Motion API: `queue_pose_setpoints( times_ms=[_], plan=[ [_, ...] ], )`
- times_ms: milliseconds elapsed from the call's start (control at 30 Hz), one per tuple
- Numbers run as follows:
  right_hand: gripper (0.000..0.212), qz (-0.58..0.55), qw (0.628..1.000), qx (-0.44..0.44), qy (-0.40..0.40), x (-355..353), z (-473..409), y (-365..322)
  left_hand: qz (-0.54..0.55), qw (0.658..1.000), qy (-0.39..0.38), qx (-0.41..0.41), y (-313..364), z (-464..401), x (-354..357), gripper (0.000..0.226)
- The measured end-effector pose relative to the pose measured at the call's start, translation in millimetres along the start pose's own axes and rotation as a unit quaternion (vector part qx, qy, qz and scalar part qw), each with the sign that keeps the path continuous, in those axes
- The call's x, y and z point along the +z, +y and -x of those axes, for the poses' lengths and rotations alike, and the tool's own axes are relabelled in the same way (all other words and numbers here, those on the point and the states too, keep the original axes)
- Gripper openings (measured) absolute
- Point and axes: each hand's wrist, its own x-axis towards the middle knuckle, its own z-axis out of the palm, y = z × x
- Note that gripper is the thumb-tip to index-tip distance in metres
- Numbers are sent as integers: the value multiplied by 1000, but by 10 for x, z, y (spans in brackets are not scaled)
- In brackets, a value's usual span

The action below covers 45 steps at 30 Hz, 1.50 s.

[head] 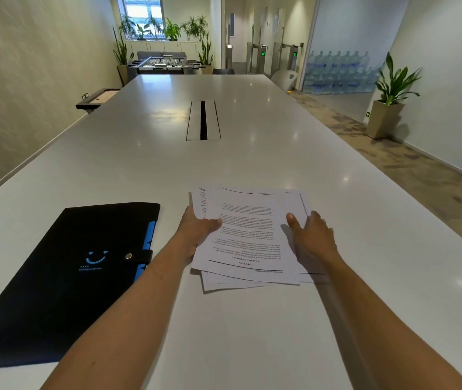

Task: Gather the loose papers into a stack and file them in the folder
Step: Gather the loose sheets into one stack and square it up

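Observation:
Several printed white papers (249, 235) lie in a rough, uneven stack on the white table (168, 164), their corners fanned out at different angles. My left hand (196, 229) grips the stack's left edge, thumb on top of the sheets. My right hand (313, 235) holds the right edge with its thumb pressed on the top sheet. A black folder (64, 277) with a blue smile logo, blue tabs and a snapped strap lies closed on the table to the left of my left forearm.
A cable slot (203, 120) is set in the middle of the table beyond the papers. A potted plant (387, 108) stands on the floor at the right. Far behind are a foosball table (163, 64) and stacked water bottles (339, 73).

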Motion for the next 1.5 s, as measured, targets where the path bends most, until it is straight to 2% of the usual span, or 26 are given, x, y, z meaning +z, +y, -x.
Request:
queue_pose_setpoints(
  times_ms=[100,200,333,433,533,633,700,800,833,900,1000,1133,1233,1300,1400,1500],
  plan=[
    [84,-43,999,-17,-27,81,50,-178,-12,1000,-10,5,-5,-13,-1,57],
    [84,-90,994,-26,-47,146,96,-334,-22,1000,-15,13,-6,-7,-11,48],
    [82,-118,990,-35,-67,216,136,-481,-38,999,-10,11,-13,-11,-11,57],
    [79,-131,989,-34,-60,250,164,-512,-54,998,-39,16,-15,-27,-23,59],
    [79,-162,984,-24,-68,245,171,-463,-66,994,-74,52,-40,-15,-42,63],
    [74,-247,968,1,-51,228,108,-418,-46,990,-88,95,-43,7,-60,69],
    [67,-352,935,40,-32,165,88,-437,-45,987,-91,123,0,29,-67,72],
    [47,-582,804,111,-57,33,87,-470,-39,980,-112,158,122,89,-88,77],
    [39,-609,783,105,-70,-33,92,-474,-39,978,-117,170,172,112,-104,79],
    [28,-583,806,61,-88,-149,84,-501,-67,971,-103,206,288,157,-142,75],
    [19,-533,845,-15,-42,-307,54,-664,-131,954,-56,262,519,201,-165,68],
    [16,-514,845,-142,42,-572,84,-995,-135,933,6,332,882,317,-111,61],
    [16,-499,840,-202,68,-723,113,-1138,-147,917,37,370,1089,387,-118,64],
    [22,-495,838,-223,56,-744,140,-1153,-143,912,45,383,1153,428,-133,69],
    [43,-494,842,-215,18,-653,175,-1088,-102,916,50,384,1114,468,-126,72],
    [48,-499,844,-194,2,-536,209,-1035,-84,922,47,375,1001,463,-73,69]
  ],
)
